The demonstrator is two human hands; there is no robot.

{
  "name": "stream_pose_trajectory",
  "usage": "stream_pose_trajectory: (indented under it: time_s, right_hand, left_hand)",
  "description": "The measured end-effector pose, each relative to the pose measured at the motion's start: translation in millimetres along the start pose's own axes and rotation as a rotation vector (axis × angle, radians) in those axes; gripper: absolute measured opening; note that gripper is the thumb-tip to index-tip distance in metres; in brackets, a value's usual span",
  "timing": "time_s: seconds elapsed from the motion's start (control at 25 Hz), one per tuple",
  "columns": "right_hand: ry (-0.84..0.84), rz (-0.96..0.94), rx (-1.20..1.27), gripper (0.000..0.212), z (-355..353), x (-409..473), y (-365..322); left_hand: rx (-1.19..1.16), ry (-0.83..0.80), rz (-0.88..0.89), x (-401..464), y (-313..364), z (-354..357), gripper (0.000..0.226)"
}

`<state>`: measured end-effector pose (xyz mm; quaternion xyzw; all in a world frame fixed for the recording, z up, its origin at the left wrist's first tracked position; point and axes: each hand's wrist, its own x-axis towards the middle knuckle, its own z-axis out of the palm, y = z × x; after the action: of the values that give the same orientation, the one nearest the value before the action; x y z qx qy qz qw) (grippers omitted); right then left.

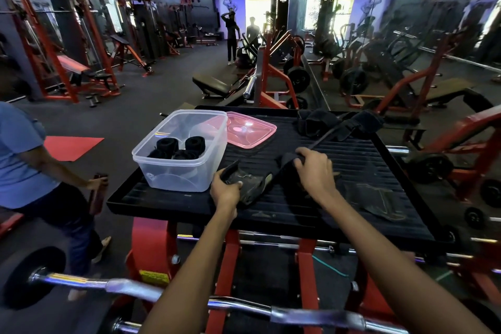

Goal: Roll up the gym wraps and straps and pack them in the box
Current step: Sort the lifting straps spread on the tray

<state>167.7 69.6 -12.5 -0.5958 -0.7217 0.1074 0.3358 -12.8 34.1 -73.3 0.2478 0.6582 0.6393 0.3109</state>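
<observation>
A clear plastic box (189,175) stands on the left of the black ribbed platform (339,214) and holds several rolled black wraps (169,145). My left hand (226,191) grips the padded end of a black lifting strap (254,184) just right of the box. My right hand (315,168) pinches the same strap's band further along. The band (325,137) runs up and away to the far right. More unrolled black straps (315,122) are piled at the platform's far right, and another strap (382,200) lies flat near the right edge.
The box's pink lid (250,129) lies behind it on the platform. A person in a blue shirt (24,157) stands close on the left, holding a bottle. A chrome curl bar (189,298) crosses below my arms. Gym machines surround the red stand.
</observation>
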Motion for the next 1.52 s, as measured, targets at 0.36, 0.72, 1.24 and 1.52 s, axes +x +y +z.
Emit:
stream_pose_trajectory:
  time_s: [0.36,0.72,1.24,1.52]
  right_hand:
    - [0.109,0.097,0.831,0.070,16.2,12.7,-42.8]
    - [-0.181,0.292,0.777,0.044,20.9,41.8,-45.7]
    - [-0.492,-0.104,0.177,0.059,21.6,8.4,-48.8]
    - [-0.413,-0.201,0.175,0.040,21.7,0.3,-56.3]
  left_hand:
    - [0.379,-0.374,0.280,-9.6,1.0,1.0,0.058]
    - [0.081,-0.387,0.127,-8.2,1.2,4.8,0.072]
    - [0.008,-0.337,0.006,4.0,-4.2,3.5,0.017]
    - [0.043,-0.249,0.062,-1.3,-0.1,3.2,0.020]
